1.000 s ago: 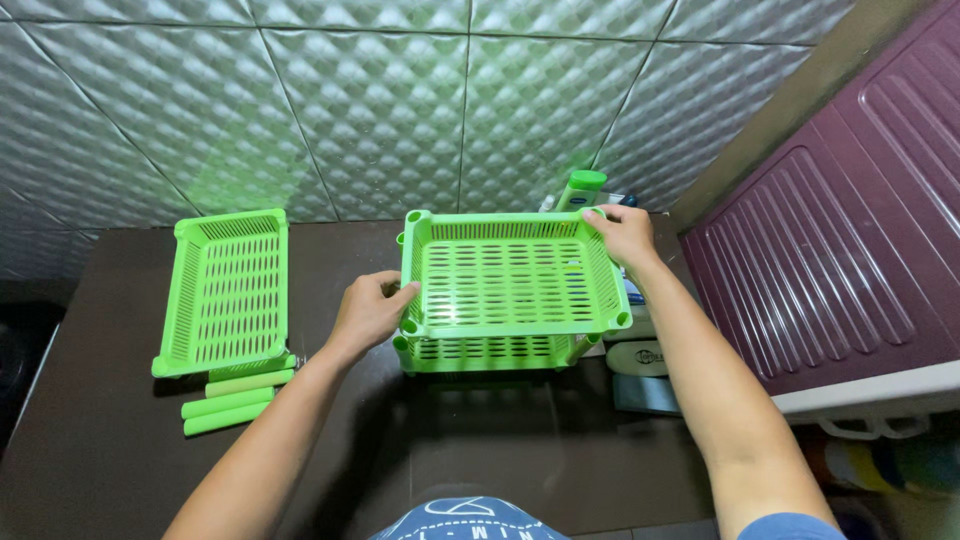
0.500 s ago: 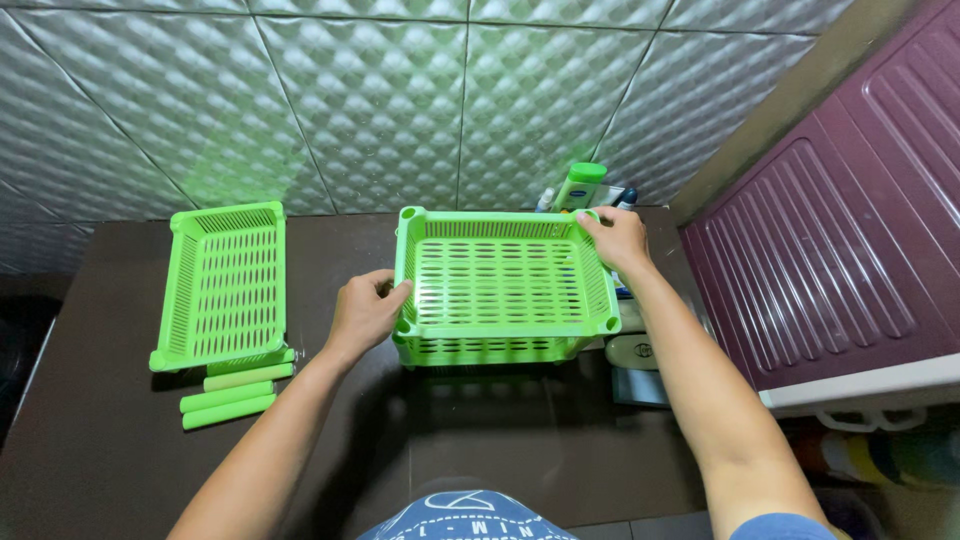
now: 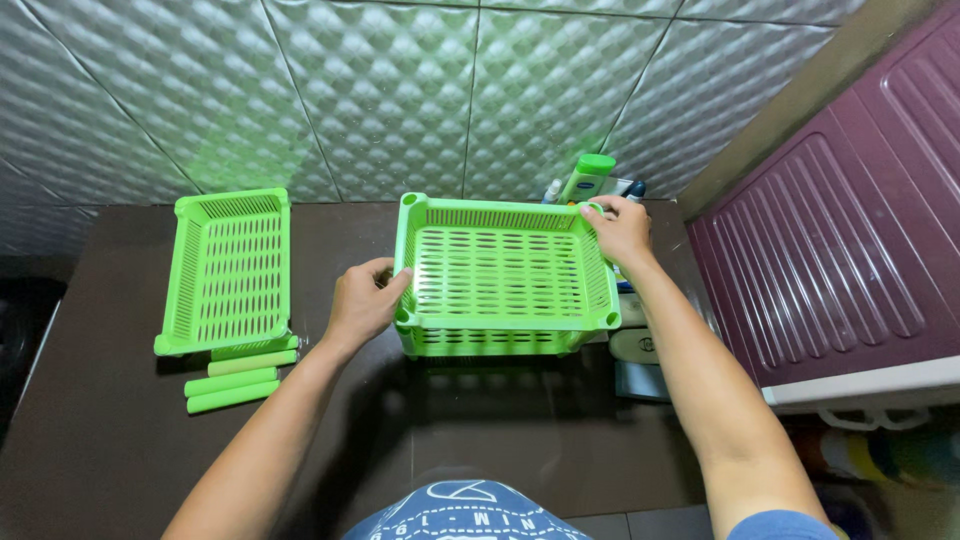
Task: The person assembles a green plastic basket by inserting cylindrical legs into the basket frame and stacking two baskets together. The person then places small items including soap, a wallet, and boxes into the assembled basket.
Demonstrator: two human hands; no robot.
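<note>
A bright green slotted plastic basket [image 3: 500, 270] sits on top of a second green basket [image 3: 490, 342] in the middle of the dark brown table [image 3: 100, 440]. My left hand [image 3: 362, 300] grips the upper basket's left rim near its front corner. My right hand [image 3: 620, 230] holds its far right corner. A third green basket [image 3: 225, 268] lies apart at the left. In front of it lie three green tubes [image 3: 240, 378].
Behind the stacked baskets stand a green-capped bottle [image 3: 586, 176] and other small containers. A white object [image 3: 636, 345] lies right of the stack. A maroon ribbed panel [image 3: 850, 230] borders the right side, and a quilted tile wall [image 3: 400, 90] runs along the back.
The upper basket has settled lower onto the one beneath, with both hands staying on its rim. The view has shifted slightly.
</note>
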